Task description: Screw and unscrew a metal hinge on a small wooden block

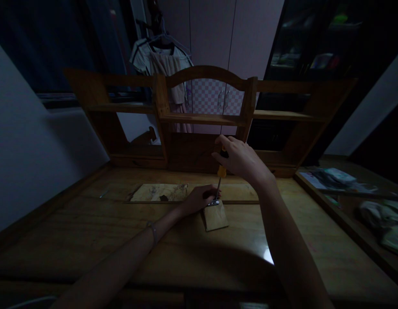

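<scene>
My right hand (239, 156) is closed around the yellow and black handle of a screwdriver (221, 171), which stands nearly upright with its tip down. The tip meets a small metal fitting, perhaps a hinge (214, 202), at the far edge of a small wooden block (217, 217). My left hand (202, 198) lies beside the fitting, its fingers bent around the screwdriver's tip and the fitting. What the left fingertips pinch is partly hidden. Behind the hands a long wooden board (160, 192) with a dark, flaking surface at its left lies on the desk.
A wooden desk (89, 240) carries a shelf unit (203, 118) along its back. A small thin object (104, 194) lies at the left. Papers (340, 177) and cloth (375, 216) lie beyond the raised right edge. Clothes (168, 60) hang behind the shelf.
</scene>
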Available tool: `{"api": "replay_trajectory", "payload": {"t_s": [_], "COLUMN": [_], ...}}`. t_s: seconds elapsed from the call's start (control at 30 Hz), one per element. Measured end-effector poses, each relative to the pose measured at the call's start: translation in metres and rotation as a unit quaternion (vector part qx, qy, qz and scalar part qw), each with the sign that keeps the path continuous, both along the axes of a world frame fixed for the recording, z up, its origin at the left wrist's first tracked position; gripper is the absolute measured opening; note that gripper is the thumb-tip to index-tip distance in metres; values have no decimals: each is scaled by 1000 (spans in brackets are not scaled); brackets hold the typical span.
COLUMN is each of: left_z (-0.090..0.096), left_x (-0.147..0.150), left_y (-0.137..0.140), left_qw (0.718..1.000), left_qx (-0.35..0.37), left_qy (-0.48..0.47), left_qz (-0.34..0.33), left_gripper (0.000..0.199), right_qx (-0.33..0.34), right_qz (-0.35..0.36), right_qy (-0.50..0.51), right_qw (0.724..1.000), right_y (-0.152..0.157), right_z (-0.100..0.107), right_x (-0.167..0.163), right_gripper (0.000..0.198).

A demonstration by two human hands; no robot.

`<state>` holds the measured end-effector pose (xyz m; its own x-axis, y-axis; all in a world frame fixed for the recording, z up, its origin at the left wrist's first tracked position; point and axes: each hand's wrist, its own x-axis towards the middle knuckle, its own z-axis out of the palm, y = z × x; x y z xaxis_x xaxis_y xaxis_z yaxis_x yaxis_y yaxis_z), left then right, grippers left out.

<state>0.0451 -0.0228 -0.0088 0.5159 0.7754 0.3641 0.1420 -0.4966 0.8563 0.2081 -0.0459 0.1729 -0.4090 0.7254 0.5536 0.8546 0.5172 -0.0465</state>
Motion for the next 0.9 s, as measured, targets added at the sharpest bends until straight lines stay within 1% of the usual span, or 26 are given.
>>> {"api": "replay_trajectory", "payload": {"t_s": [0.13,0.27,0.33,0.47,0.53,0.73,0.9], "left_z": [1,3,4,5,4,3,4], "left_x": [-2,-4,-4,-2,-1,1,3], "left_y": [2,4,5,4,3,-1,-2], "left_qw": [1000,1000,1000,999,999,998,989], "left_qx": [-14,-19,-16,-13,-8,28,84], "left_qy": [-7,11,22,34,37,47,92], "left_qz": [-7,-6,0,17,22,36,74], "left_gripper": [23,21,20,21,22,21,16], "right_qx": [-12,-30,-27,-2,3,-9,-15], "right_qz": [25,34,26,-8,-13,26,10], "right_qy": [12,9,4,-7,-10,8,9], "right_qw": [1000,999,999,1000,1000,1000,1000], "right_y": [1,-2,-3,-1,1,0,-2], "right_z": [0,1,1,0,-1,0,0], "right_x": [-2,-2,-2,-4,-4,-3,-3], "right_gripper": [33,39,39,33,31,34,33]}}
